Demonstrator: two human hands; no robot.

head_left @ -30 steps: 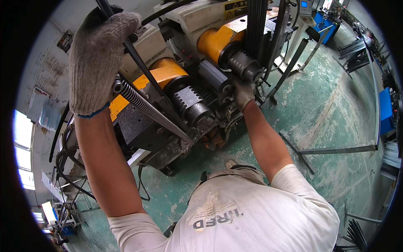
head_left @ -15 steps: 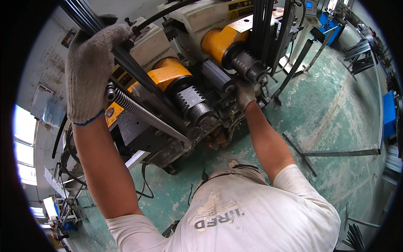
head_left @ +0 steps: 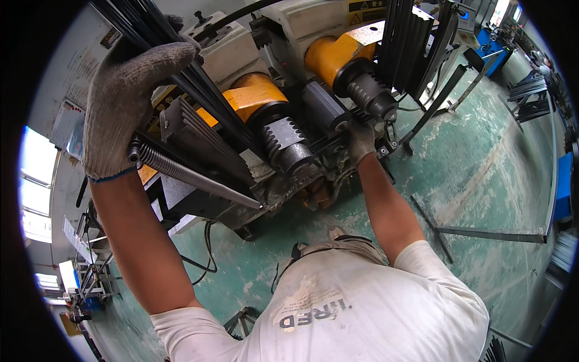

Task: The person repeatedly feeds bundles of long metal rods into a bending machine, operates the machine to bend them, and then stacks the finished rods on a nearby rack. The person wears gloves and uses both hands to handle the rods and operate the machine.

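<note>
My left hand [head_left: 123,102], in a grey knitted glove with a blue cuff edge, is raised at the upper left. Its fingers close around a bundle of long black metal bars [head_left: 199,84], which slants down into the machine. Beside that wrist runs a coil spring [head_left: 181,175]. My right hand [head_left: 361,143], also gloved, reaches low into the machine by the end of a dark angular block [head_left: 325,105]. Its fingers are hidden there. On either side of the block stand dark toothed rollers, a left one [head_left: 283,142] and a right one [head_left: 369,93], on yellow arms.
More upright dark bars [head_left: 405,51] stand at the machine's right side. A black-and-grey metal arm [head_left: 437,99] juts out beyond them. Thin metal bars form a low frame [head_left: 491,233] over the green floor at right. A black cable [head_left: 208,253] hangs below the machine.
The view has shifted, so the machine sits slightly farther right and lower. My left hand has tilted a little, still around the bars. My right hand stays at the same part of the machine.
</note>
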